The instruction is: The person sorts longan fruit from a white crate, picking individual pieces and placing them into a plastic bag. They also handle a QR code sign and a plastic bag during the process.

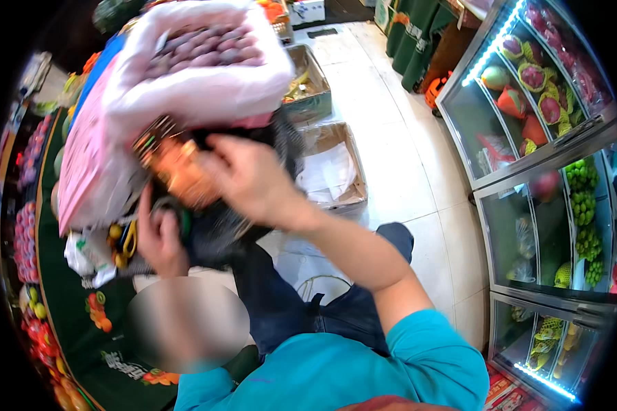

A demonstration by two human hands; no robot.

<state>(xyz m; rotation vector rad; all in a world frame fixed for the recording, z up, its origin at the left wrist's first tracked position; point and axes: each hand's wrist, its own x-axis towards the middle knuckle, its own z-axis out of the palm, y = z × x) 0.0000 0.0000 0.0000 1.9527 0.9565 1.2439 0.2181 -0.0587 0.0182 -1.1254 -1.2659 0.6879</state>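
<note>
Right hand [248, 177]: fingers closed on the edge of an orange pack [182, 171], blurred.
Left hand [162, 240]: just below the pack, fingers apart, palm bare.
Fruit box [131, 96]: pale lining, filled with dark purple fruit [209, 48].
Floor: cardboard box [358, 186] holding white paper [327, 171].
Fridge [483, 183]: right side, glass doors, bananas [587, 243] on a shelf.

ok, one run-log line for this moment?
right hand: at orange pack, grip blurred | left hand: fingers spread, near pack | beyond pack: lined box of purple fruit | far right: lit fridge
</note>
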